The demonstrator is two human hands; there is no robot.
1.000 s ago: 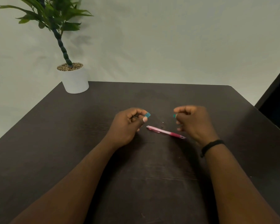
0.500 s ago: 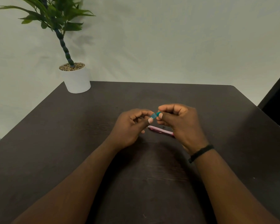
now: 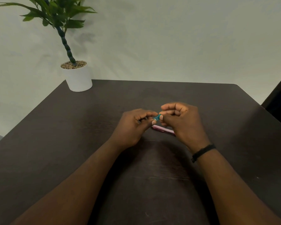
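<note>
Ctr of frame: left hand [image 3: 135, 125] and right hand [image 3: 182, 120] meet just above the desk [image 3: 71, 143], both pinching one small teal piece [image 3: 157, 117] btwn them. Left thumb and forefinger tips clamp its lower-left end. Right thumb and forefinger hold its upper-right end. The other fingers [image 3: 174, 112] of both hands are curled in. The teal piece has a pale patch on its side, too small to read as a label.

Just below the hands a pink pen [image 3: 163, 129] lies flat on the desk, its right end hidden under the right hand. Black wristband [image 3: 203, 151] on the right wrist.

Upper left of frame: white pot [image 3: 79, 78] on the desk's far corner, filled to the rim w/ brown pebbles [image 3: 73, 64]. A green plant [image 3: 55, 17] w/ a segmented stem stands in them. Pale wall [image 3: 169, 38] behind.
</note>
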